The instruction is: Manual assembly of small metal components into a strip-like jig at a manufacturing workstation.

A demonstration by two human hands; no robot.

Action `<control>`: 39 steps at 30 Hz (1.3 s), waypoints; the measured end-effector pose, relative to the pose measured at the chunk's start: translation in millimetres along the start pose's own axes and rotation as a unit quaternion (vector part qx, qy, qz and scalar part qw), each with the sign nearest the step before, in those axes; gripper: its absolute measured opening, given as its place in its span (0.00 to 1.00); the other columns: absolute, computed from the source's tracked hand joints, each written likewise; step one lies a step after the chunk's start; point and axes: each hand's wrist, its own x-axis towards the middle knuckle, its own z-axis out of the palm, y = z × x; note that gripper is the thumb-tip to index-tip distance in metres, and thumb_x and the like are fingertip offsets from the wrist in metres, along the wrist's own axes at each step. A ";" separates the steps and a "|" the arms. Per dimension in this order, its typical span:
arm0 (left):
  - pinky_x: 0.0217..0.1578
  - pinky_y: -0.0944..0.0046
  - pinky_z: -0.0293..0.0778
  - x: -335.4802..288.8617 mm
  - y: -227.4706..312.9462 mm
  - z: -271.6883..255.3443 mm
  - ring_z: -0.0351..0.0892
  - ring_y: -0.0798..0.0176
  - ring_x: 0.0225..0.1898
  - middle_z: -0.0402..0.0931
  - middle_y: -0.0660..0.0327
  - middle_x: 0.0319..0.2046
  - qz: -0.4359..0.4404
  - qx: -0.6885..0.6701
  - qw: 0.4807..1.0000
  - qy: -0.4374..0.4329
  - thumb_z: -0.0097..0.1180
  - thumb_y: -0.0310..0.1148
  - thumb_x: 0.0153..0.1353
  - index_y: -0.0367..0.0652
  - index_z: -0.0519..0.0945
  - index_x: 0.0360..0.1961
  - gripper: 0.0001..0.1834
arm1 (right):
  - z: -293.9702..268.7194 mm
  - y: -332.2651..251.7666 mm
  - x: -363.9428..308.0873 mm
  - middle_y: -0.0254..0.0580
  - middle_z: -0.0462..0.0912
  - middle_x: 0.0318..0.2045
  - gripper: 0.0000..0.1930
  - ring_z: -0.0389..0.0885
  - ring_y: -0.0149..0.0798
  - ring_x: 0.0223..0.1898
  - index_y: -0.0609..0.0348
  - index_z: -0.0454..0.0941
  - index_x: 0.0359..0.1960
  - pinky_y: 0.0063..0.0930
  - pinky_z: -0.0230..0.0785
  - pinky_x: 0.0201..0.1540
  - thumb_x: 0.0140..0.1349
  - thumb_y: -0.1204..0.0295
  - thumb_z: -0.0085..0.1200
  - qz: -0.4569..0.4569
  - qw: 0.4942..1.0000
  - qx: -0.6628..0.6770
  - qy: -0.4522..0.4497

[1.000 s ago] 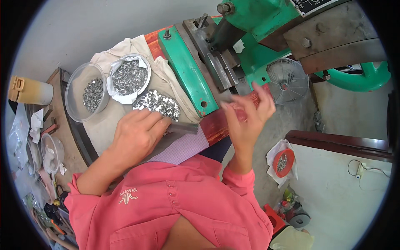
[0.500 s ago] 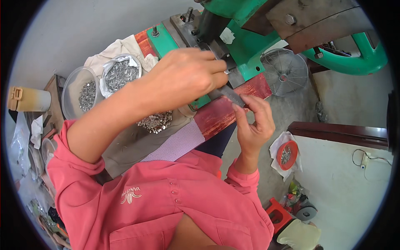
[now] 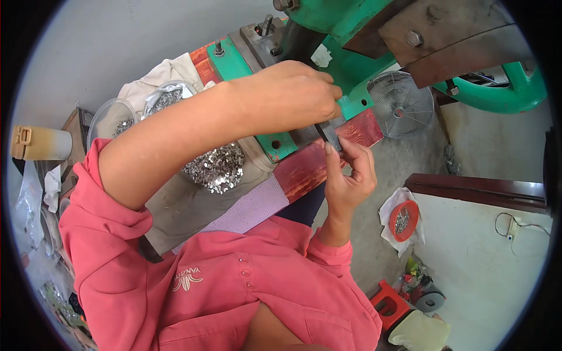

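Note:
My right hand [image 3: 351, 178] pinches the near end of a flat, dark metal bar [image 3: 331, 136] between thumb and fingers. The bar's other end runs toward the base of a green press [image 3: 275, 146]. Stretched across the bench, my left hand [image 3: 304, 96] is closed just above the bar's far end, fingertips curled down. Whatever those fingertips hold is hidden behind the hand. Below my left forearm lies a heap of small shiny metal pieces [image 3: 216, 169] on a brownish cloth [image 3: 187, 213].
Behind my left forearm are a clear tub [image 3: 102, 120] and a lined bowl [image 3: 186, 90], both with small metal parts. The press's heavy arm [image 3: 451, 41] hangs at upper right. Beyond the red bench top [image 3: 301, 169] stand a fan [image 3: 401, 105], a red bowl [image 3: 404, 221] and a red stool [image 3: 389, 304].
My left hand has moved right, nearer the bar, and its forearm now uncovers more of the metal heap. My right hand has shifted slightly left, still holding the bar.

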 end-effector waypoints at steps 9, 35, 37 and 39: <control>0.41 0.63 0.79 -14.8 32.5 -1.7 0.80 0.62 0.42 0.77 0.64 0.33 -0.098 0.033 0.994 -0.041 0.60 0.28 0.48 0.40 0.83 0.32 0.08 | 27.6 11.1 2.7 0.41 0.82 0.31 0.13 0.80 0.29 0.27 0.67 0.83 0.39 0.22 0.73 0.30 0.51 0.84 0.69 0.012 0.999 0.045 -0.001; 0.59 0.57 0.74 -47.1 52.7 46.3 0.75 0.54 0.61 0.76 0.54 0.57 -0.195 0.021 0.971 0.137 0.53 0.29 0.56 0.35 0.78 0.56 0.24 | 41.8 63.6 82.9 0.45 0.80 0.44 0.09 0.79 0.42 0.48 0.59 0.85 0.45 0.31 0.69 0.53 0.64 0.74 0.59 -0.019 0.982 0.070 -0.176; 0.59 0.57 0.74 -48.0 53.2 47.5 0.75 0.54 0.61 0.76 0.54 0.57 -0.197 0.018 0.970 0.140 0.53 0.29 0.56 0.35 0.78 0.56 0.24 | 45.0 66.6 88.3 0.45 0.80 0.44 0.08 0.77 0.43 0.48 0.60 0.84 0.43 0.32 0.68 0.54 0.64 0.73 0.59 -0.010 0.977 0.087 -0.194; 0.60 0.57 0.73 -48.2 54.1 49.2 0.74 0.54 0.62 0.75 0.54 0.57 -0.197 0.020 0.970 0.141 0.53 0.29 0.56 0.35 0.78 0.56 0.24 | 45.6 69.6 94.3 0.45 0.80 0.44 0.08 0.76 0.43 0.49 0.61 0.83 0.42 0.33 0.67 0.55 0.64 0.73 0.59 0.000 0.972 0.102 -0.212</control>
